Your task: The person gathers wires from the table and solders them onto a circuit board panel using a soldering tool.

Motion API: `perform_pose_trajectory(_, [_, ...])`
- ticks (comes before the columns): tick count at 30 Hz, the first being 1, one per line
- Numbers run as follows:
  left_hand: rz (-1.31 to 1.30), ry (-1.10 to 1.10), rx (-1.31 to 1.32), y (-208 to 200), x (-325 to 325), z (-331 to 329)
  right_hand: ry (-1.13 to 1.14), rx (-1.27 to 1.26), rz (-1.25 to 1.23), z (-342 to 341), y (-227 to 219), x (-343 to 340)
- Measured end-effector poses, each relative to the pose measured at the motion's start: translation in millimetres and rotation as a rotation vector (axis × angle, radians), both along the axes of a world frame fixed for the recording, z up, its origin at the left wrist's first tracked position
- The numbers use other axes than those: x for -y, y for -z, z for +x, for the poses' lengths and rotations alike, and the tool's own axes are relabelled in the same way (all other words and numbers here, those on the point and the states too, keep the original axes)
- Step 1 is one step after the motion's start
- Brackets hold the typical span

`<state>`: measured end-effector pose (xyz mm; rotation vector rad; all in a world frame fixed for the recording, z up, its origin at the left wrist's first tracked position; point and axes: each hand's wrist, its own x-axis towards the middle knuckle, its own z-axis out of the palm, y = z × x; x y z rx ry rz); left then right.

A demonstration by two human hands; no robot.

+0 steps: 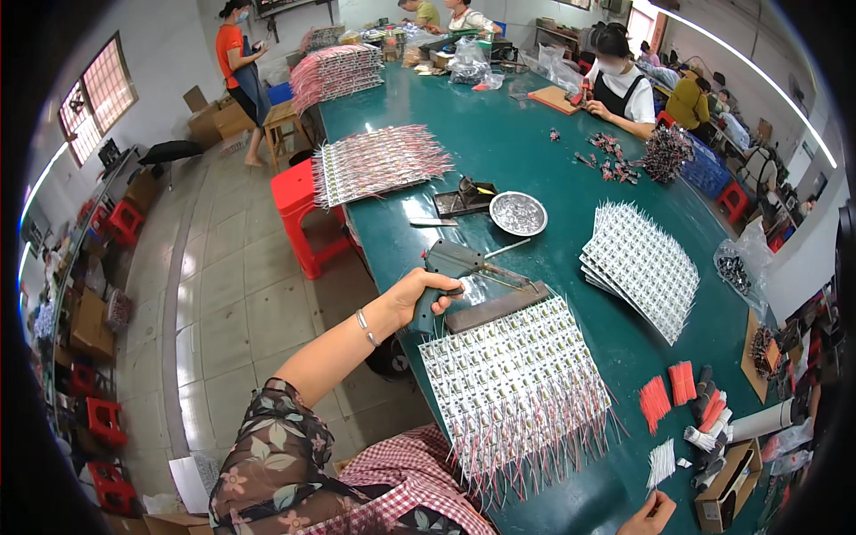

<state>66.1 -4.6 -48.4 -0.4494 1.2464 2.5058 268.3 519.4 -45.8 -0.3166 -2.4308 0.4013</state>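
My left hand is closed around the handle of a dark green soldering gun. Its thin metal tip points right, over a dark grey bar. That bar lies along the far edge of a white circuit board panel, whose near rows carry many red and white wires. At the lower edge, my right hand has its fingertips pinched together by the near end of a bundle of white wires. What they hold, if anything, is too small to make out.
Fanned board panels lie at right; a wired stack sits farther left. A metal bowl stands beyond the gun. Red wire bundles and a cardboard box are at lower right. A co-worker sits across the green table.
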Motion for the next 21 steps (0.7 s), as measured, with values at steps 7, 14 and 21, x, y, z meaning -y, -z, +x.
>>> perform_pose_trajectory(7, [-0.176,0.039,-0.029,-5,-12,-5,-0.059,-0.085,-0.149,8,16,-28])
perform_pose_trajectory(14, [-0.067,0.100,-0.033,25,43,-12,0.003,-0.051,-0.257,-27,0,-14])
perform_pose_trajectory(21, [0.036,0.113,-0.010,38,40,-26,-0.046,-0.063,-0.135,-65,22,-32])
